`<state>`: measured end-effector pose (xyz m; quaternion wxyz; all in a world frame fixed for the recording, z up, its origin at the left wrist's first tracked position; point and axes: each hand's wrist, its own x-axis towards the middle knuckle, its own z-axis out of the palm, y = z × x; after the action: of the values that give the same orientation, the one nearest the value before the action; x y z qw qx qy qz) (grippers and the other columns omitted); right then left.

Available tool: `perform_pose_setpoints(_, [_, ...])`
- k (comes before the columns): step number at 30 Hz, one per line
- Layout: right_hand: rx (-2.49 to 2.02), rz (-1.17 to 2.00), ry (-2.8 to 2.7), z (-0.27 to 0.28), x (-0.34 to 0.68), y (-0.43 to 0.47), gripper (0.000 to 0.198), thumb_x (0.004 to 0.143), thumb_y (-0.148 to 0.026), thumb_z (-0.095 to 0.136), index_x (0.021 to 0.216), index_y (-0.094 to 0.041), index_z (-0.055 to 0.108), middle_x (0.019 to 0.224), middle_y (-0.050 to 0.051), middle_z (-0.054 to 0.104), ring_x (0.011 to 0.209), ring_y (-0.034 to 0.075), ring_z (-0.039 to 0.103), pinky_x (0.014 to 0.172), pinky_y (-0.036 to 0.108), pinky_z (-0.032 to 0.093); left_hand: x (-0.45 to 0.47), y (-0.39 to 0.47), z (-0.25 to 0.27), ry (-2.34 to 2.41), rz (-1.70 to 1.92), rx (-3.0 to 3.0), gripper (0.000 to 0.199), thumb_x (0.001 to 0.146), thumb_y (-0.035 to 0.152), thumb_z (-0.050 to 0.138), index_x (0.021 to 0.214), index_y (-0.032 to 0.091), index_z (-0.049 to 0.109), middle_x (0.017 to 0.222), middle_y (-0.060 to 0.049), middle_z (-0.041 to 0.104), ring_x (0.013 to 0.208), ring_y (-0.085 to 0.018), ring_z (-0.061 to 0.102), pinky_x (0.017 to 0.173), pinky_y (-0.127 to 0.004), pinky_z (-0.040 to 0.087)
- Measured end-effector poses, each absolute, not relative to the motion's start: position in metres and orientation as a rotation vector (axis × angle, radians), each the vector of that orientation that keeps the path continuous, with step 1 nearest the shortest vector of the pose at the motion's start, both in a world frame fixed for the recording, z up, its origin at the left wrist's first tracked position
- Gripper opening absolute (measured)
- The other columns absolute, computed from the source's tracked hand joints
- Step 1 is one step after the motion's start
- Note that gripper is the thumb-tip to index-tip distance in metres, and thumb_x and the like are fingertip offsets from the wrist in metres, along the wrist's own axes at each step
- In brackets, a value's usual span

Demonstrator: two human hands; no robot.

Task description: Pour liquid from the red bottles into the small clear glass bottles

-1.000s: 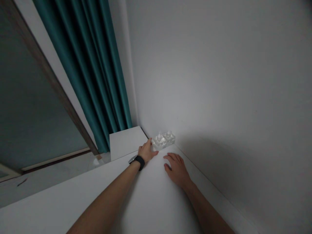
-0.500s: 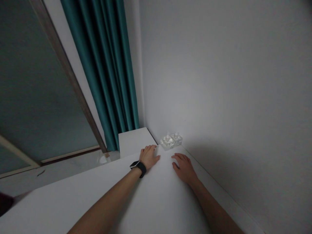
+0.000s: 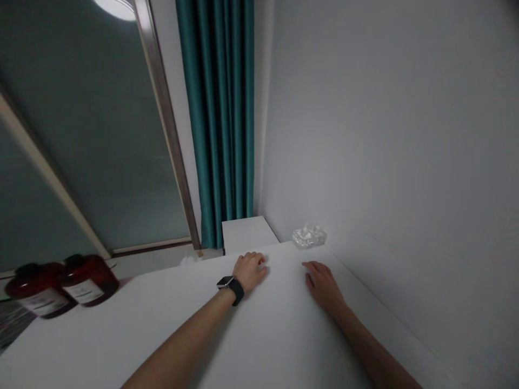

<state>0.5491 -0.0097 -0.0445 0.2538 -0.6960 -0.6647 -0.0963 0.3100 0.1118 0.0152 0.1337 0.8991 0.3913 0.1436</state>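
Note:
My left hand (image 3: 249, 271), with a black watch (image 3: 232, 286) on its wrist, is over the white tabletop (image 3: 259, 335) with fingers apart and slightly curled. It holds nothing. To its right, my right hand (image 3: 322, 281) is low over the same surface, fingers loosely extended and nothing in them. Just beyond the right hand, a clear container with knobbed tops (image 3: 309, 236) sits at the far corner against the wall. Neither hand touches it. At the left end of the tabletop stand two dark red-brown bottles with white labels, the nearer-to-me-right one (image 3: 90, 281) beside the other (image 3: 40, 289).
A grey-white wall (image 3: 385, 135) runs along the right edge of the tabletop. Beyond the far edge is a lower white cabinet (image 3: 247, 232), with a teal curtain (image 3: 221, 124) behind it. Framed frosted glass panels (image 3: 109, 135) stand at the left.
The view has turned left, bringing the two bottles into sight. My hands have drawn back a little from the clear container, and the right hand has moved farther from the left.

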Motion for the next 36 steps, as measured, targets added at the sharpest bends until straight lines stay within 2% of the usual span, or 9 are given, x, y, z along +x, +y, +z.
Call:
perform_pose_setpoints(10, [-1.676,-0.19,-1.921,-0.04,0.452,-0.015,0.037,0.085,-0.008,0.045,0.118,-0.018,0.058,0.112,0.012,0.065,0.109,0.027,0.057,0.099,0.047,0.044,0.244,0.088,0.017,1.146,0.444,2.627,0.016,0.086,0.028,0.056,0.096,0.019,0.065,0.107,-0.008,0.07,0.103,-0.027,0.061,0.085,-0.038,0.043])
perform_pose_setpoints(15, [-1.58,-0.095,-1.923,-0.033,0.404,-0.015,0.04,0.084,-0.006,0.044,0.121,-0.018,0.053,0.115,0.011,0.063,0.11,0.025,0.058,0.099,0.044,0.045,0.203,0.076,0.026,1.176,0.451,2.614,0.016,0.086,0.028,0.056,0.096,0.019,0.065,0.104,-0.008,0.071,0.1,-0.026,0.062,0.085,-0.037,0.043])
perform_pose_setpoints(26, [-1.39,0.13,-1.984,-0.014,0.303,-0.003,0.037,0.084,-0.009,0.049,0.119,-0.021,0.052,0.114,0.009,0.064,0.11,0.024,0.059,0.098,0.041,0.045,0.106,0.05,0.035,1.326,0.473,2.574,0.018,0.09,0.028,0.052,0.1,0.021,0.065,0.097,-0.005,0.072,0.094,-0.023,0.065,0.084,-0.033,0.042])
perform_pose_setpoints(32, [-1.448,0.184,-1.997,-0.008,0.269,-0.008,0.057,0.083,-0.012,0.051,0.138,-0.019,0.041,0.111,0.01,0.065,0.107,0.026,0.059,0.099,0.045,0.042,0.069,0.028,0.031,1.428,0.485,2.522,0.018,0.09,0.027,0.051,0.1,0.022,0.065,0.093,-0.003,0.073,0.086,-0.021,0.066,0.078,-0.032,0.041])
perform_pose_setpoints(36, [-1.508,0.249,-2.009,-0.007,0.257,-0.017,0.064,0.081,-0.013,0.053,0.142,-0.022,0.039,0.109,0.008,0.067,0.108,0.026,0.06,0.105,0.046,0.036,0.058,0.014,0.028,1.48,0.493,2.498,0.016,0.09,0.024,0.051,0.097,0.022,0.065,0.093,-0.003,0.073,0.085,-0.022,0.065,0.079,-0.033,0.04])
